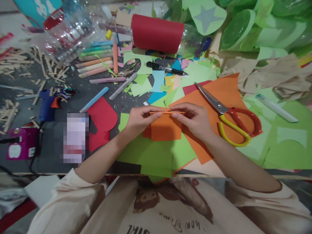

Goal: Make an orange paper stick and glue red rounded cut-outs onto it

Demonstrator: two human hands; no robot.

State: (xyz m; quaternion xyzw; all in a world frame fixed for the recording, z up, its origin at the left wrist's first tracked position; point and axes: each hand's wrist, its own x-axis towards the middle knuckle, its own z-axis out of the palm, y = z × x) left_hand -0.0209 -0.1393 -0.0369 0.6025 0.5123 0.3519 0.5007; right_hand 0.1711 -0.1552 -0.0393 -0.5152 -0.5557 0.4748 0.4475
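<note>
Both hands pinch one edge of a small piece of orange paper [166, 130], which looks folded along that edge. My left hand [139, 119] grips the left end between thumb and fingers. At the right end, my right hand [193, 117] has the same pinch. Under the piece lie green paper sheets [146, 159] and a larger orange sheet [229, 89]. Scissors [225, 113] with red and yellow handles rest on the large orange sheet, right of my right hand. Left of my left hand are red paper pieces [103, 115].
A phone [76, 138], a blue glue gun [47, 105] and a purple box [22, 142] lie at left. Markers [96, 63], a pen [167, 69] and paper scraps spread behind my hands. Plastic bottles [73, 32], a red-wrapped bottle [158, 33] and green bottles [239, 30] line the back.
</note>
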